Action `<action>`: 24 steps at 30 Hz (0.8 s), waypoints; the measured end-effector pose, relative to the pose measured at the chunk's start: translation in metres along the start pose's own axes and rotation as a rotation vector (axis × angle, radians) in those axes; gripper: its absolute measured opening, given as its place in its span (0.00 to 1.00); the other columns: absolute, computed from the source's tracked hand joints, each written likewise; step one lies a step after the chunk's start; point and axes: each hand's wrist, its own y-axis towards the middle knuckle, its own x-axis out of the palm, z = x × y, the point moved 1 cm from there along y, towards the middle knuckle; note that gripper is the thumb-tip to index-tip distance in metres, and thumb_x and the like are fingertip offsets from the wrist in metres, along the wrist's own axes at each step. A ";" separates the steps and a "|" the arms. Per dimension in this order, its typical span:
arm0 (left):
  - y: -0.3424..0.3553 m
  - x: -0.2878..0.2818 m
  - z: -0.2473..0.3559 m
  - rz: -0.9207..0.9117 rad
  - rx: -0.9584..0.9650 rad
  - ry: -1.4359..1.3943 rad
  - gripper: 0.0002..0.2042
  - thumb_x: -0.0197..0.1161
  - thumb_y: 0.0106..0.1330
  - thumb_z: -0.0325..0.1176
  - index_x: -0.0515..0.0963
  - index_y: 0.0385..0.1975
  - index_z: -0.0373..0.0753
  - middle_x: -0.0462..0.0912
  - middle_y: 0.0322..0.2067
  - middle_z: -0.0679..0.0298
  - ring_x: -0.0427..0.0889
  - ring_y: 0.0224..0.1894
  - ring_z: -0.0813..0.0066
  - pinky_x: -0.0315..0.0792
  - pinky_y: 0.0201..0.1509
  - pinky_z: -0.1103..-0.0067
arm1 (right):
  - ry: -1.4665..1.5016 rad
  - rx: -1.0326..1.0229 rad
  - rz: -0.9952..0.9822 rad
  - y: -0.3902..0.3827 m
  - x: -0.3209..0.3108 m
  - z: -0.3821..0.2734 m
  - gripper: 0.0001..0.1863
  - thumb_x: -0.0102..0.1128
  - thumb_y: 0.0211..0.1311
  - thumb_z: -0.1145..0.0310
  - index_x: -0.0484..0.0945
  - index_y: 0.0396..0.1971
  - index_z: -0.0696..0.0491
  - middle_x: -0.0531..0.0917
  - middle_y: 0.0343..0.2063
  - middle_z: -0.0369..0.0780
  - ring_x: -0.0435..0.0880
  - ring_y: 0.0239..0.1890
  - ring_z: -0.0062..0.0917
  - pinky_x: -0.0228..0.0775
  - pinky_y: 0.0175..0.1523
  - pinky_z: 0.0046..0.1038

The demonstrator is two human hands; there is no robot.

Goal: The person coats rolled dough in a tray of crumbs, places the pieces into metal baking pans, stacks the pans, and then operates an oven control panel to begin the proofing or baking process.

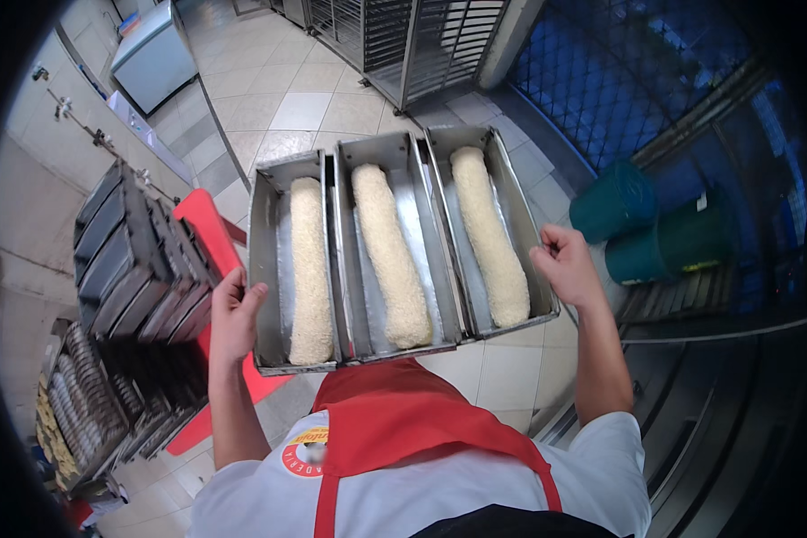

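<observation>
In front of my body I carry a joined set of three metal loaf pans. Each pan holds one long, pale roll of dough with a crumb- or seed-like coating: a left dough roll, a middle dough roll and a right dough roll. My left hand is closed on the left side of the pans, thumb upward. My right hand grips the right side near its front corner. The fingers beneath or behind the rims are partly hidden.
Stacked empty loaf pans stand at the left by a red table or stand. Lower left, a rack holds trays of rolls. Tall metal racks and a white chest freezer are farther off. Green bins stand at right.
</observation>
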 end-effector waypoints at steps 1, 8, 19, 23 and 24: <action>0.024 0.017 -0.011 0.028 -0.016 -0.060 0.05 0.60 0.69 0.26 0.72 0.30 0.36 0.68 0.27 0.76 0.64 0.31 0.88 0.60 0.35 0.83 | 0.008 0.026 -0.024 0.024 -0.001 0.011 0.18 0.60 0.56 0.74 0.57 0.20 0.53 0.57 0.20 0.26 0.55 0.25 0.09 0.46 0.27 0.21; 0.208 -0.091 -0.106 -0.063 -0.033 0.136 0.10 0.62 0.66 0.28 0.67 0.26 0.37 0.62 0.24 0.76 0.59 0.28 0.86 0.57 0.29 0.80 | 0.016 0.073 0.028 0.164 0.149 0.026 0.15 0.59 0.55 0.74 0.60 0.18 0.54 0.60 0.18 0.27 0.57 0.24 0.10 0.48 0.25 0.22; 0.506 -0.128 -0.082 0.092 -0.044 0.316 0.10 0.62 0.66 0.29 0.68 0.27 0.37 0.60 0.24 0.77 0.58 0.28 0.87 0.55 0.29 0.81 | 0.277 0.011 -0.066 0.510 0.221 0.057 0.16 0.59 0.57 0.76 0.61 0.18 0.52 0.61 0.19 0.25 0.57 0.24 0.07 0.47 0.26 0.19; 0.614 -0.161 -0.064 0.221 -0.152 0.213 0.06 0.62 0.66 0.27 0.72 0.29 0.36 0.64 0.24 0.77 0.60 0.28 0.87 0.57 0.30 0.82 | 0.324 -0.077 -0.166 0.681 0.274 0.050 0.13 0.59 0.58 0.77 0.64 0.19 0.54 0.61 0.20 0.24 0.59 0.24 0.07 0.48 0.25 0.19; 0.642 -0.177 -0.058 0.266 -0.114 0.252 0.07 0.62 0.66 0.27 0.70 0.28 0.36 0.64 0.24 0.76 0.60 0.28 0.87 0.57 0.29 0.82 | 0.325 -0.106 -0.212 0.727 0.283 0.042 0.13 0.59 0.58 0.77 0.65 0.19 0.55 0.62 0.20 0.25 0.59 0.24 0.07 0.49 0.25 0.19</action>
